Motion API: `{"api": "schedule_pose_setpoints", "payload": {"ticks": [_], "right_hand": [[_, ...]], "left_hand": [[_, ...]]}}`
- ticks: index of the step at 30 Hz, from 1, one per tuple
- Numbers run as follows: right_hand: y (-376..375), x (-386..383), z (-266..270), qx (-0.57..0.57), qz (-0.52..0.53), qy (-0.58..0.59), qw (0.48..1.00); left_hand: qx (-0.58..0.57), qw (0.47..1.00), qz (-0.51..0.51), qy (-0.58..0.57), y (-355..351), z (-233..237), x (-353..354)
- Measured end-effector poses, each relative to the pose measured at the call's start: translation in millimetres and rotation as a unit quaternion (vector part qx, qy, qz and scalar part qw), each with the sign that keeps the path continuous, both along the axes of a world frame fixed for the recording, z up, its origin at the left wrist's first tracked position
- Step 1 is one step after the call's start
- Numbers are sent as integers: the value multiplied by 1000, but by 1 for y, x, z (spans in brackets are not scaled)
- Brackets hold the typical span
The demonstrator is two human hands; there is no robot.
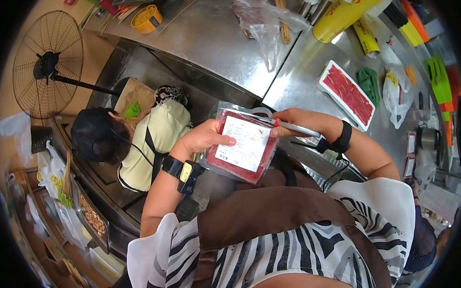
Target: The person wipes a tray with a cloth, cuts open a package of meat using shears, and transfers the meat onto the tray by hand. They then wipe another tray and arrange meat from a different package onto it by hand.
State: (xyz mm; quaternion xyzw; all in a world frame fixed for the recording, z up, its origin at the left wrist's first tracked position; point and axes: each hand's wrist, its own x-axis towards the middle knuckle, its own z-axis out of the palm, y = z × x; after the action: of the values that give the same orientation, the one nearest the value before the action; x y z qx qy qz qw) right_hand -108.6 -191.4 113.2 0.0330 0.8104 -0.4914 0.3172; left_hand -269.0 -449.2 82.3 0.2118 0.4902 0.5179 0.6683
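A flat, clear plastic pack of red meat (230,162) with a large white printed label is held in front of my apron. My left hand (202,140) grips its left side, thumb lying on the label. My right hand (296,122) is closed at the pack's upper right edge. Tucked in that same hand is a grey metal tool that looks like scissors (305,129), with a pale loop near the pack and its long part lying back along my wrist. The fingers behind the pack are hidden.
A white tray of sliced red meat (348,95) rests on the steel counter (292,93), beside a green cloth (368,84). Farther back lie a plastic bag of meat (259,18) and wooden skewers (281,15). A co-worker (154,131) bends close on the left, near a fan (47,64).
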Motion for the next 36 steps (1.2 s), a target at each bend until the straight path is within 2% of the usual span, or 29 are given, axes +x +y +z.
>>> {"api": "schedule_pose_setpoints", "payload": {"ticks": [2,5,13,15,19,23,24,26,31,33,35,36], "right_hand": [[-6,-7,-3,-56,-1,32,998],[-8,-13,-4,-45,-4,51,998],[-10,-27,-11,-55,10,-2,998],[-16,-32,-11,-73,-2,46,996],[-14,-38,-7,-6,27,61,998],[-5,-31,-4,-31,12,58,998],[2,-26,-8,-60,-16,26,998],[15,-12,-6,-85,-76,-32,993],[33,43,14,-119,-106,-71,985],[37,64,10,-121,-82,-100,984],[34,76,3,-148,-23,-114,982],[27,77,1,-171,4,-78,982]], "left_hand": [[-8,999,-27,32,2,-1,1],[10,1000,6,-14,-1,-2,1],[11,1000,18,-2,-8,-3,0],[11,1000,17,5,-7,-2,0],[2,1000,30,2,-6,-9,-1],[-1,998,58,8,-9,-14,-4],[-2,998,58,7,-11,-16,-4],[-16,987,158,-9,-18,-21,-7],[25,965,255,-56,-24,-33,-15],[13,953,300,-44,-21,-35,-19],[21,951,303,-55,-15,-37,-21],[25,951,302,-58,-12,-35,-22]]}}
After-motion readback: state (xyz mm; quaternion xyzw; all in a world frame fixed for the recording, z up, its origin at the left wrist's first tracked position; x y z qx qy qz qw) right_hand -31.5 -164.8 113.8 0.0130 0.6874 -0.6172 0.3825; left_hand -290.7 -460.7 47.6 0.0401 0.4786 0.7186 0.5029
